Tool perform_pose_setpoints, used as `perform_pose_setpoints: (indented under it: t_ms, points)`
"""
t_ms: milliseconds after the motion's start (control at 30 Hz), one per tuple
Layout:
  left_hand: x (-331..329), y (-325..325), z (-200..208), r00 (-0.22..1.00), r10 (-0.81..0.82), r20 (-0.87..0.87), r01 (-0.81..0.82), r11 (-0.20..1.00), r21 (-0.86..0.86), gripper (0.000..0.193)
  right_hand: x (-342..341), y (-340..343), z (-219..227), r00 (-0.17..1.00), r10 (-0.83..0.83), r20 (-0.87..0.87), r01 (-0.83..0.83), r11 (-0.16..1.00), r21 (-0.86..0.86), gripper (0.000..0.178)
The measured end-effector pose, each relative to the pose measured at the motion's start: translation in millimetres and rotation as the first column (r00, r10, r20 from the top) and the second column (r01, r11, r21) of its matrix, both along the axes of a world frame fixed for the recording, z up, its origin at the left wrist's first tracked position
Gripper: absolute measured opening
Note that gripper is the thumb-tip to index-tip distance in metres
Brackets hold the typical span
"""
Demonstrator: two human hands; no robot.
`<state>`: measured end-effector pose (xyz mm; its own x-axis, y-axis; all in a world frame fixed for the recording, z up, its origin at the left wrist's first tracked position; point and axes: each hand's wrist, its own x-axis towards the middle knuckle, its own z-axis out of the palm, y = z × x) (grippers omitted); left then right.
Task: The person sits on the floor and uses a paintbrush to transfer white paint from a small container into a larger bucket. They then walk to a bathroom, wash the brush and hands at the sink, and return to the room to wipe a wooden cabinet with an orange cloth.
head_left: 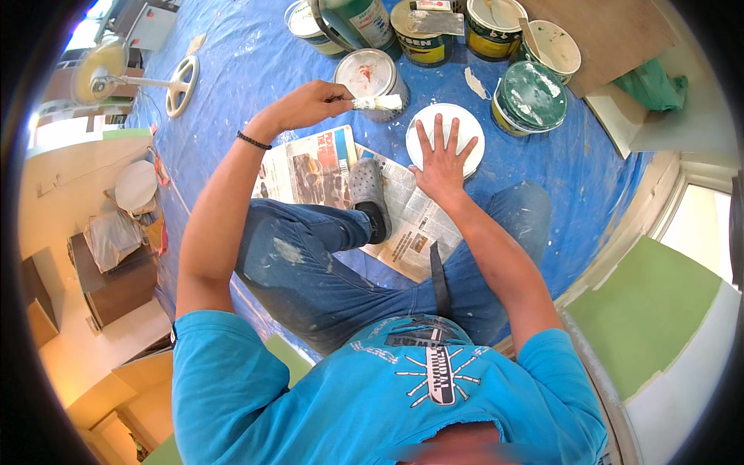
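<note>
My left hand (324, 101) is closed around a paintbrush (380, 102), its pale, paint-coated end pointing right. The brush is held in front of a paint bucket (366, 71) with a red smear on its whitish lid; whether it touches the bucket I cannot tell. My right hand (443, 159) lies with fingers spread on the white lid (470, 159) of a round tub. Newspaper sheets (422, 221) are spread below the tub, with my grey clog (366, 184) on them.
A blue plastic sheet (240, 70) covers the floor. Several paint containers stand at the back, including a green-lidded bucket (533, 94) and an open bucket (556, 48) at the right. A standing fan (101, 74) is at far left, a brown cabinet (116, 283) at left.
</note>
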<state>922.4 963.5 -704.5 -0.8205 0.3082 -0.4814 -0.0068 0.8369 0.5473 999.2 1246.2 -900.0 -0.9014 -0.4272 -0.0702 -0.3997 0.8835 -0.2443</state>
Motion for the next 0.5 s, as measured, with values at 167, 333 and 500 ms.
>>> perform_pose_setpoints:
  t_ms: [167, 333, 500]
  points:
    - [0, -4, -6, 1.0, 0.005, 0.012, -0.004, 1.0, -0.007, 0.035, -7, 4, -4, 0.999, -0.052, -0.007, 0.051, 0.997, -0.061, 0.108]
    - [-7, -10, -6, 0.989, 0.108, 0.103, -0.11, 0.994, 0.022, 0.034, -7, 9, -1, 0.996, -0.088, -0.023, 0.084, 0.99, -0.117, 0.105]
    - [-11, -9, -7, 0.995, 0.07, 0.071, -0.07, 0.998, -0.001, 0.034, 3, 7, -2, 1.0, -0.003, -0.006, 0.002, 0.994, -0.109, 0.105]
